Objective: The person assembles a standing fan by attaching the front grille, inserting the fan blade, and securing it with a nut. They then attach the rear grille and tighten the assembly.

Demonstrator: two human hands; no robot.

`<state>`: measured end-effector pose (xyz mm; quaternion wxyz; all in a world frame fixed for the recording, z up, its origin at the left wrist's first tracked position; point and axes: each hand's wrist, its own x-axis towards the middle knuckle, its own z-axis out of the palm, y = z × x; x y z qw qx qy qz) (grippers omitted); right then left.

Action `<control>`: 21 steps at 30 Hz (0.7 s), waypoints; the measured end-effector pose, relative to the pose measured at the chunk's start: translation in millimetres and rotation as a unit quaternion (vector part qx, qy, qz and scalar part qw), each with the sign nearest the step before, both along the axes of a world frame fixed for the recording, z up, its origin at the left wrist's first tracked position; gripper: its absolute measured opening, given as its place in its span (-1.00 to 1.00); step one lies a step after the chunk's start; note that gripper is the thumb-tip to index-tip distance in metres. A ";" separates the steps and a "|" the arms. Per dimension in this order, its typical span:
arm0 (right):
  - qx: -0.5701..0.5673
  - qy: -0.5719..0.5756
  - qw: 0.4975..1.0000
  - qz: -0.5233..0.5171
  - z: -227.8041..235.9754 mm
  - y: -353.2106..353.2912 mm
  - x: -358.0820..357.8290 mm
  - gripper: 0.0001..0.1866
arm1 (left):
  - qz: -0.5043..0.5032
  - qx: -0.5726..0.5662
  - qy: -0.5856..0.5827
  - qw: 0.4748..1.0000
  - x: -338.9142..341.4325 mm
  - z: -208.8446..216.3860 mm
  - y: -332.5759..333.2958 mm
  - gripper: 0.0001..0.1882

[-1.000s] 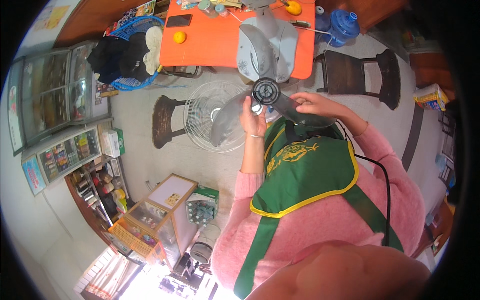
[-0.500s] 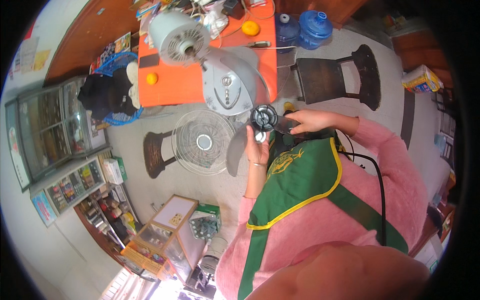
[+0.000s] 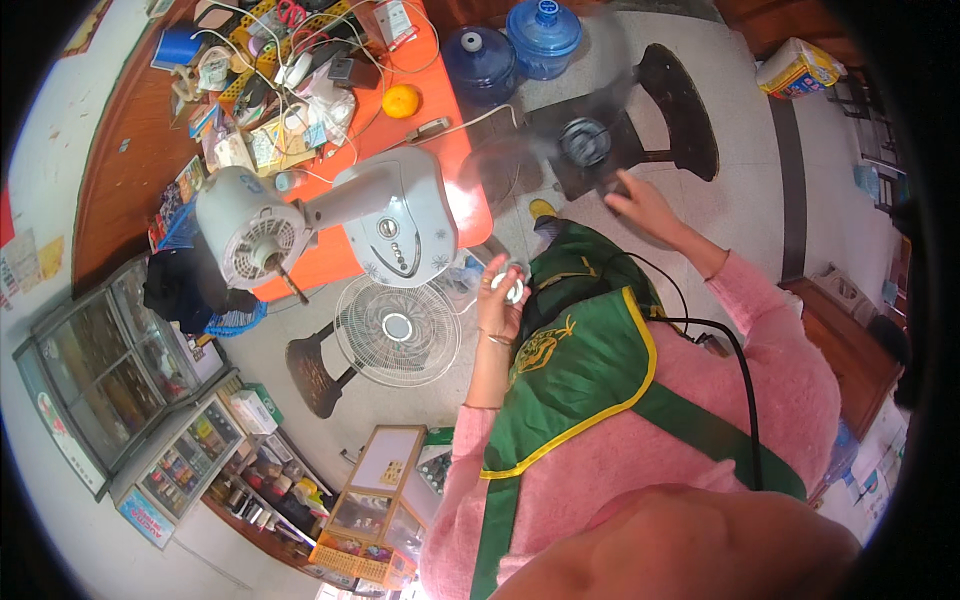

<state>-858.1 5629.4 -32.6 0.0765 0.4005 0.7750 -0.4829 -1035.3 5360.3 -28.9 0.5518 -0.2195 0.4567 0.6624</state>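
orange bench (image 3: pixel 330 262) carries grey fan body (image 3: pixel 335 222), now lower left in view than half second ago. fan blade (image 3: pixel 585 140), blurred, now out to right over dark stool (image 3: pixel 690 115), no longer close to chest. round fan guard (image 3: pixel 397 330) rests on floor by bench. right hand (image 3: pixel 640 205) grip closed on blade edge. left hand (image 3: pixel 502 295) fingers curled round small white cap (image 3: pixel 513 288), near chest.

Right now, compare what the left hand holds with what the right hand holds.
The left hand pinches a small round white cap, sharp and still near the chest. The right hand grips a dark fan blade, far larger, blurred, held out at arm's length above the floor. The cap is pale, the blade dark. Both look like fan parts.
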 end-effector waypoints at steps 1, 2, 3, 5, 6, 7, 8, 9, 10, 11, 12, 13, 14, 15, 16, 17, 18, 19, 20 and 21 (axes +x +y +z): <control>0.025 -0.020 0.998 -0.053 -23.8 10.0 10.6 -0.51 | 0.014 0.020 0.006 1.000 -4.9 -2.2 6.9 -0.63; 0.073 -0.012 0.992 -0.101 -49.3 19.2 20.7 -0.50 | 0.029 0.012 0.010 0.999 -9.0 -4.8 12.8 -0.62; 0.104 -0.028 0.981 -0.161 -74.3 28.0 30.8 -0.48 | 0.047 0.002 0.014 0.999 -13.7 -8.3 18.9 -0.61; 0.137 -0.055 0.978 -0.148 -119.0 46.2 50.3 -0.46 | 0.070 0.011 0.016 0.997 -28.2 -20.4 33.6 -0.63; 0.148 -0.092 0.973 -0.154 -140.0 56.2 56.2 -0.45 | 0.076 0.019 0.023 0.997 -37.8 -29.5 42.4 -0.70; 0.146 -0.113 0.974 -0.132 -160.1 62.2 60.6 -0.45 | 0.079 0.035 0.031 0.996 -48.3 -39.8 49.9 -0.76; 0.143 -0.143 0.972 -0.117 -179.1 67.7 63.7 -0.45 | 0.091 0.026 0.026 0.995 -58.1 -51.6 57.5 -0.79; 0.139 -0.184 0.967 -0.105 -197.4 73.4 65.1 -0.44 | 0.101 0.026 0.022 0.994 -67.8 -64.5 64.8 -0.82; 0.123 -0.193 0.969 -0.095 -215.6 77.8 65.4 -0.46 | 0.109 0.020 0.020 0.994 -77.7 -77.7 71.0 -0.84; 0.099 -0.193 0.974 -0.066 -232.9 83.4 66.6 -0.45 | 0.110 0.033 0.017 0.993 -86.6 -91.0 76.4 -0.83; 0.078 -0.197 0.977 -0.036 -249.9 88.5 68.3 -0.45 | 0.109 0.039 0.015 0.993 -95.1 -103.4 80.4 -0.82; 0.060 -0.189 0.980 -0.011 -267.2 93.3 70.5 -0.44 | 0.108 0.036 0.015 0.993 -102.9 -114.5 83.5 -0.81; 0.041 -0.193 0.980 0.009 -284.7 98.5 72.4 -0.43 | 0.109 0.030 0.009 0.994 -109.5 -124.6 86.8 -0.80; 0.027 -0.186 0.982 0.026 -302.2 103.3 74.2 -0.41 | 0.099 0.036 0.010 0.994 -114.5 -133.1 89.3 -0.80; 0.005 -0.192 0.981 0.029 -318.6 105.8 77.1 -0.40 | 0.090 0.031 0.010 0.995 -119.7 -139.9 91.1 -0.80; -0.016 -0.181 0.982 0.048 -333.4 109.9 80.1 -0.38 | 0.081 0.026 0.008 0.996 -124.8 -145.9 94.4 -0.80; -0.042 -0.183 0.981 0.054 -347.1 115.2 82.3 -0.37 | 0.074 0.017 0.023 0.997 -128.1 -150.4 97.2 -0.79; -0.073 -0.206 0.974 0.054 -360.1 118.9 82.5 -0.35 | 0.068 -0.012 0.051 0.996 -129.9 -154.9 101.0 -0.78; -0.047 -0.189 0.979 0.066 -371.1 121.6 83.5 -0.34 | 0.063 -0.040 0.079 0.994 -131.1 -158.5 104.8 -0.77; -0.027 -0.193 0.978 0.072 -379.3 123.7 85.6 -0.34 | 0.060 -0.085 0.106 0.989 -132.4 -160.6 107.1 -0.77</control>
